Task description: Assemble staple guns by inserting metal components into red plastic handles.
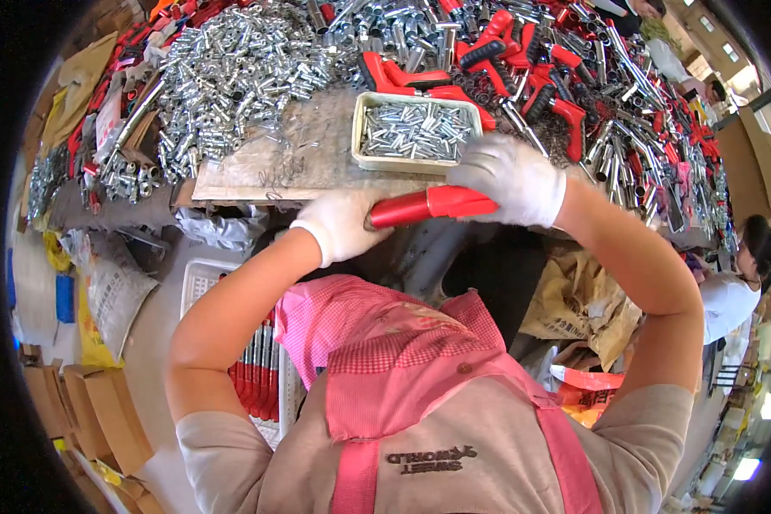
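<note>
White cotton gloves cover both hands, which meet at the near edge of the workbench (231, 184) over a red handle (433, 206). The left hand (341, 224) is curled around the handle's left end, fingers wrapped under it and the wrist bent back, with the bare forearm running down and to the left toward a sharply bent elbow. The right hand (510, 178) closes over the handle's right end from above, knuckles up, the forearm dropping away to the right and the elbow lifted wide. Both grips are tight on the handle, which lies nearly level between them, tilted slightly down to the left, just in front of the bench edge and above the person's pink apron (403, 360).

Just beyond the hands sits a shallow pale tray (358, 128) filled with short silver metal tubes (415, 130). Behind it a large heap of similar shiny tubes (231, 68) spreads across the bench, and to the right lies a pile of red-handled tools (522, 68) mixed with longer metal rods. Below the left elbow a white crate (199, 278) holds more red handles. Another person (732, 291) in white sits at the far right.
</note>
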Demonstrator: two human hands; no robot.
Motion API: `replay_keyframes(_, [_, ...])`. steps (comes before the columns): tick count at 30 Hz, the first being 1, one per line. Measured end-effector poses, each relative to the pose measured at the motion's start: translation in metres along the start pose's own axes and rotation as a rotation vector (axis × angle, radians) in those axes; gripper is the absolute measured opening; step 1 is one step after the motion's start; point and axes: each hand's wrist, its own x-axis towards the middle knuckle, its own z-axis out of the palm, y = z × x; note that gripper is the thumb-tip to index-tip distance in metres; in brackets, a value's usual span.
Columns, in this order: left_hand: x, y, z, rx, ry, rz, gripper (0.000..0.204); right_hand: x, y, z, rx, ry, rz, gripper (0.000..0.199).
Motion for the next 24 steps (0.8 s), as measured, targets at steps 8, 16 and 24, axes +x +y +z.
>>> replay_keyframes(8, [0.005,0.004,-0.039,0.737,0.556,0.493,0.016,-0.023,-0.038,0.032,1.695,-0.060,0.245,0.059])
replay_keyframes(16, [0.016,0.030,-0.066,0.867,0.611,1.031,0.019,0.004,-0.065,0.007,1.015,-0.236,0.416,0.053])
replay_keyframes(24, [0.013,0.032,-0.071,0.962,0.599,0.888,0.017,0.006,-0.069,-0.010,0.897,-0.145,0.508,0.049])
